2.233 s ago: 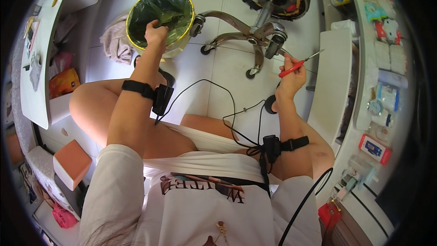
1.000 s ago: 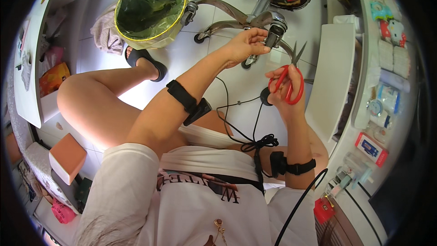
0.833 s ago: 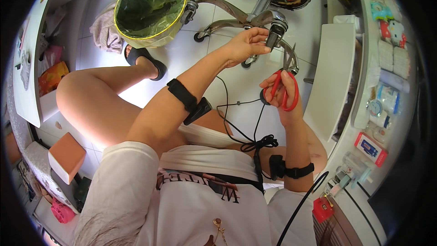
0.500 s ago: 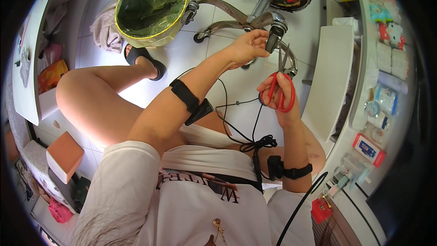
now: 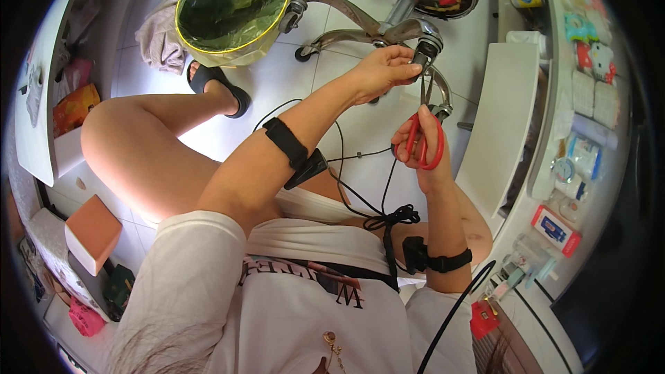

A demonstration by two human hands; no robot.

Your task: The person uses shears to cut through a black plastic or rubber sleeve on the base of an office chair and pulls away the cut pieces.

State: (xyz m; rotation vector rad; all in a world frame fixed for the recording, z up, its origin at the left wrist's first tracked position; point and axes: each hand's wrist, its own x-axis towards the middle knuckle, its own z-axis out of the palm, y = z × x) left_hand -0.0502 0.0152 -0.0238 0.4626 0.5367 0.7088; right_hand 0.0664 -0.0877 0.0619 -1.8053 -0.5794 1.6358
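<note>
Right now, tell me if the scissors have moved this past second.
Yes: the scissors moved leftward, closer to the chair caster by the left hand.

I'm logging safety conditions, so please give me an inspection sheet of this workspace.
Surface: pale tiled floor
Job's things: red-handled scissors, blades slightly apart, tips near a chair caster; contact unclear
Clutter: crumpled cloth on the floor beside a lined bin
Left hand: at the caster; grip unclear
Right hand: holding the scissors by their handles
Cables: black cable bundled at the lap, looping between the forearms
Surroundings: packages along the right side
</note>
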